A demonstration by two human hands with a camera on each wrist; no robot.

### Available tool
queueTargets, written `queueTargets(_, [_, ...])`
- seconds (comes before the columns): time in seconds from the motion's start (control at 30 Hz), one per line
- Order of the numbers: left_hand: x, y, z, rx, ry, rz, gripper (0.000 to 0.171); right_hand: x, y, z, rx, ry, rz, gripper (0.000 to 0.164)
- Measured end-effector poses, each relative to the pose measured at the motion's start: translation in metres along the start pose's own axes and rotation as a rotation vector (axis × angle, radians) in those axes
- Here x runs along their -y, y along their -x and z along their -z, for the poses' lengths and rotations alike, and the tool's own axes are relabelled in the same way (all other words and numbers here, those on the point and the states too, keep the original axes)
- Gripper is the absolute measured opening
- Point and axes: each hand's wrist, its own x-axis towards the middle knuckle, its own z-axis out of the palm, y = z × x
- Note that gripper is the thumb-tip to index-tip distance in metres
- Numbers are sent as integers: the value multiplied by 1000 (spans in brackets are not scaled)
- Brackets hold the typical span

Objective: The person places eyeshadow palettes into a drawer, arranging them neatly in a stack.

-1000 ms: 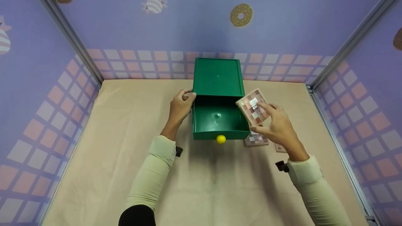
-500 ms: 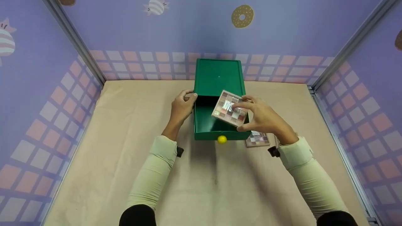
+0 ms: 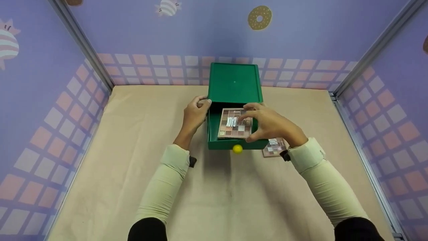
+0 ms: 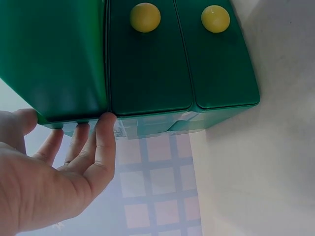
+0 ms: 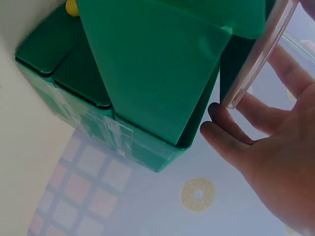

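Note:
A green drawer cabinet [image 3: 235,82] stands near the back wall, its top drawer [image 3: 222,145] pulled out, with a yellow knob [image 3: 237,149] in front. My left hand [image 3: 195,115] holds the cabinet's left side, thumb at the upper edge; the left wrist view shows its fingertips against the side wall. Over the drawer, my right hand [image 3: 272,124] grips an eyeshadow palette [image 3: 230,125] with a clear, lettered lid. In the right wrist view the palette [image 5: 258,56] appears edge-on between the fingers, above the drawer wall. Whether it touches the drawer floor is hidden.
Another eyeshadow palette [image 3: 273,149] lies on the table right of the drawer, partly covered by the right wrist. Two lower drawers with yellow knobs [image 4: 145,17] are closed. Patterned walls [image 3: 150,36] enclose the back and sides of the cloth-covered table [image 3: 140,134].
My right hand has carried the palette leftward from beside the cabinet to over the pulled-out drawer, turning it nearly square with the drawer. My left hand stays at the cabinet's side.

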Motion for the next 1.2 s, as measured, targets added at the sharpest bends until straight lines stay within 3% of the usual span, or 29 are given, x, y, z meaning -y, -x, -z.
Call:
queueTargets(0.33, [2, 1, -1, 15, 4, -6, 42, 1, -8, -2, 48, 1, 45, 71])
queueTargets(0.7, [1, 1, 0, 8, 0, 6, 42, -8, -3, -8, 13, -70, 96, 66])
queueTargets(0.87, [0, 0, 1, 4, 8, 13, 42, -13, 4, -6, -90, -118, 78, 57])
queueTargets(1.2, [0, 0, 0, 5, 11, 20, 42, -37, 12, -9, -456, -202, -74, 49])
